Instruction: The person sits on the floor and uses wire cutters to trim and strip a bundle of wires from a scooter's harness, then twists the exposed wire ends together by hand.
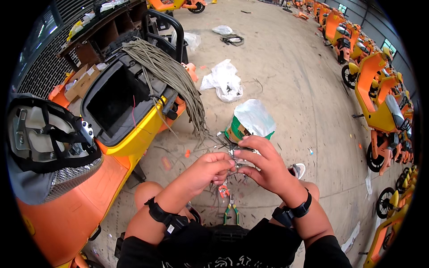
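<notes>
My left hand (215, 167) is closed in a pinch, its fingertips in front of my right hand's. My right hand (263, 161) curls its thumb and fingers round the same spot. Something small and thin sits between the fingertips, too small to make out. Below the hands, on the floor, lie pliers (231, 211) with green and yellow handles and their jaws pointing away from me. A small red-orange piece (223, 191) rests just above the pliers. Behind my right hand stands an open green and white bag (251, 118); dark scraps lie around the hands.
On the left is an orange and yellow scooter (80, 196), its seat (49, 152) raised, its storage bin (120, 98) open. A bundle of grey-green cables (167, 71) drapes over it. White plastic bags (223, 80) lie ahead. Parked scooters (377, 89) line the right side.
</notes>
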{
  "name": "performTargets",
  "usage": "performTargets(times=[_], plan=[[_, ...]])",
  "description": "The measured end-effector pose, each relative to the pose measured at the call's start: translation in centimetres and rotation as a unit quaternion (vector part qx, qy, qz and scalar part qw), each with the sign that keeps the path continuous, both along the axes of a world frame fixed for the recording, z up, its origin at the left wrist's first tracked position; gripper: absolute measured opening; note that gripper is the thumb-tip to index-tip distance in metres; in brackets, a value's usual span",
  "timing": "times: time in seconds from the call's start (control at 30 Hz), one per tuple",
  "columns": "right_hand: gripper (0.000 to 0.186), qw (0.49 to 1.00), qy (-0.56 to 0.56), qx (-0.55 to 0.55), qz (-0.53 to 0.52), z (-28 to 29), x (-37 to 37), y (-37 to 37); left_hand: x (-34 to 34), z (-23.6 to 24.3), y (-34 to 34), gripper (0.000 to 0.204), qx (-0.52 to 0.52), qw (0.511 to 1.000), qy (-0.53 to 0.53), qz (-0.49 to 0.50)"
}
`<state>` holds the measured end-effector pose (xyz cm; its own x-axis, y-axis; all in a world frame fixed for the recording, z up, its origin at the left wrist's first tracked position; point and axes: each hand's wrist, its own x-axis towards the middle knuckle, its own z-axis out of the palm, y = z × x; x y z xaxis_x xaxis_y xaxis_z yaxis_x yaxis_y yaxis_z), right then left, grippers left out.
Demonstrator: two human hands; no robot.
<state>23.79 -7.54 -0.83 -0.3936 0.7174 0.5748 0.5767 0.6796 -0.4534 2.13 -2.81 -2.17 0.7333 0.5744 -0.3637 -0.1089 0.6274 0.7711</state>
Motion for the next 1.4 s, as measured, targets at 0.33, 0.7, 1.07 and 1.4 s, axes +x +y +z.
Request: performTargets(times=[0.33, 0.7, 1.07, 1.4], plan=[[0.022, 0.998, 0.046, -0.032, 0.026, -0.5, 0.4, -0.2, 0.1, 0.1, 0.1, 0.016, -0.030, 0.998, -0.018, -0.045], [0.031, 0.689, 0.343, -0.639, -0.009, -0.8, 0.6, -0.8, 0.6, -0.1, -1.1, 0.008, 0.672, 0.710, 0.208, 0.031], [0.033, 0.861, 0.264, -0.433, -0.035, -1.7, 0.6, -0.8, 0.1, 1.3, -1.0, 0.016, 0.365, 0.907, 0.207, 0.030], [0.039, 0.999, -0.015, 0.040, -0.031, -0.1, 0.6, 0.1, -0.5, 1.4, 0.0, 0.015, 0.060, 0.997, 0.042, 0.008]])
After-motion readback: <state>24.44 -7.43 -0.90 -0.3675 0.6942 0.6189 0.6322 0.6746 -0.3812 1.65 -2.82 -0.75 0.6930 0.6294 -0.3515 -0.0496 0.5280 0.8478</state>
